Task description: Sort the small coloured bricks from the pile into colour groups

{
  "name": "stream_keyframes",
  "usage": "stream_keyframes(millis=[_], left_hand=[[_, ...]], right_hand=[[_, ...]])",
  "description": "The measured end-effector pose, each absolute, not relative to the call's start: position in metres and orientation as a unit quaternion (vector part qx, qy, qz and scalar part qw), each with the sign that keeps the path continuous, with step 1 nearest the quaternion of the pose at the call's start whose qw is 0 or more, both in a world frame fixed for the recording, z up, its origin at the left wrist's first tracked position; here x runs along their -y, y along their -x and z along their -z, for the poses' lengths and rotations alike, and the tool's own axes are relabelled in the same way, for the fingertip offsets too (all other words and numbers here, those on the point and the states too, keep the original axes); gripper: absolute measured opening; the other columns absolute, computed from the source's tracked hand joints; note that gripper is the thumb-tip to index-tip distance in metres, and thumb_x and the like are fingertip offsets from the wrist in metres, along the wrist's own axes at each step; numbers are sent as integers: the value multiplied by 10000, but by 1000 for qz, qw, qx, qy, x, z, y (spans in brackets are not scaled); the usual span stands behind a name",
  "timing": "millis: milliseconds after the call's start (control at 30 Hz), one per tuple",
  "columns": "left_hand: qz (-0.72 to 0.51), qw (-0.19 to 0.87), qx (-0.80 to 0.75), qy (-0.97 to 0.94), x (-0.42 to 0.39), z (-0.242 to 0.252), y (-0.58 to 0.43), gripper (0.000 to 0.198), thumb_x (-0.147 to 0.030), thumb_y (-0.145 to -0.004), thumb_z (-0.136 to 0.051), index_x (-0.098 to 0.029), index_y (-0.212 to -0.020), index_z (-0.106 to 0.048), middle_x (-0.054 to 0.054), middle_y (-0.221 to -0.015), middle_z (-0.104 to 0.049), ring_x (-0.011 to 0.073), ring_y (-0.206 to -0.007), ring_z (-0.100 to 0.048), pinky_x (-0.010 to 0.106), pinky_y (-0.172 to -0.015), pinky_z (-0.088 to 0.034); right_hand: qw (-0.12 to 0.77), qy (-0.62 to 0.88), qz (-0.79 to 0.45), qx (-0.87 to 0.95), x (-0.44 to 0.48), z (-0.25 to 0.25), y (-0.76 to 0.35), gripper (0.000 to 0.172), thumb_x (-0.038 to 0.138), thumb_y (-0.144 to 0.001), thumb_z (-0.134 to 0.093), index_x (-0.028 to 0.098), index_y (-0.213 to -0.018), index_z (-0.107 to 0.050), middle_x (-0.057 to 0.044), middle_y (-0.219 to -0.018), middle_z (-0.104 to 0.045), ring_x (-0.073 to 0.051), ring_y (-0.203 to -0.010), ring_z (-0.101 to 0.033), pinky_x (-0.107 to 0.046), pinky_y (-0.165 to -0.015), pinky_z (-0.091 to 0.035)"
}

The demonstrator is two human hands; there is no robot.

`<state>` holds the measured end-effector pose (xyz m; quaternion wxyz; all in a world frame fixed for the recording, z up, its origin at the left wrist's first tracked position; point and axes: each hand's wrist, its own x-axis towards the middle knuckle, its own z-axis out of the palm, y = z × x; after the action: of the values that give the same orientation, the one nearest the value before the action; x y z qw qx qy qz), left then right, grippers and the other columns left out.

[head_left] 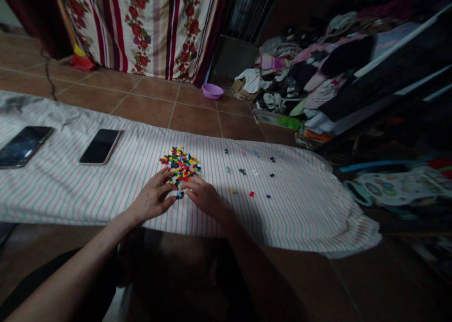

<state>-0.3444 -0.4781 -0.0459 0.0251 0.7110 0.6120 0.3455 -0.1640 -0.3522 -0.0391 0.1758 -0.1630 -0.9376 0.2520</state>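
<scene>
A small heap of tiny coloured bricks [181, 163] lies on a striped cloth [106, 190] spread over the tiled floor. My left hand [153, 198] rests at the heap's near edge, its fingers curled in a pinch towards my right hand. My right hand [204, 196] meets it there, fingers pressed together over a few small pieces [180, 194] between both hands. What each fingertip grips is too small to name.
Loose bricks [247, 171] are scattered on the cloth to the right of the heap. Two dark phones [100, 146] [23, 145] lie on the cloth's left part. A purple bowl [212, 91], a floral curtain [148, 25] and a pile of clothes [318, 72] stand beyond.
</scene>
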Motion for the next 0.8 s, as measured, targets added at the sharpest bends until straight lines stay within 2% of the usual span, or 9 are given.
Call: stream_keyframes(millis=[267, 567, 800], left_hand=[[-342, 17, -617, -708, 475, 50, 345, 199, -305, -860, -552, -197, -984, -663, 119, -1345, -505, 308, -1381, -340, 479, -1093, -410], [-341, -2, -608, -717, 474, 49, 345, 171, -280, -876, -533, -185, -981, -629, 126, -1300, -533, 289, -1354, -387, 472, -1061, -447], [-342, 5, -609, -715, 474, 50, 345, 172, -285, -864, -550, -189, -982, -630, 131, -1279, -551, 302, -1342, -403, 489, -1044, -460]], right_hand=[[125, 171, -195, 958, 357, 31, 168, 229, 150, -896, -550, 230, -1075, -668, -23, -932, -559, -128, -836, -566, -231, -752, -460], [129, 157, -192, 960, 356, 32, 168, 182, 184, -928, -519, 212, -1027, -669, -29, -942, -572, -123, -839, -550, -225, -783, -458], [134, 160, -188, 960, 356, 33, 170, 204, 198, -932, -522, 202, -1068, -673, -37, -951, -583, -127, -835, -568, -232, -770, -466]])
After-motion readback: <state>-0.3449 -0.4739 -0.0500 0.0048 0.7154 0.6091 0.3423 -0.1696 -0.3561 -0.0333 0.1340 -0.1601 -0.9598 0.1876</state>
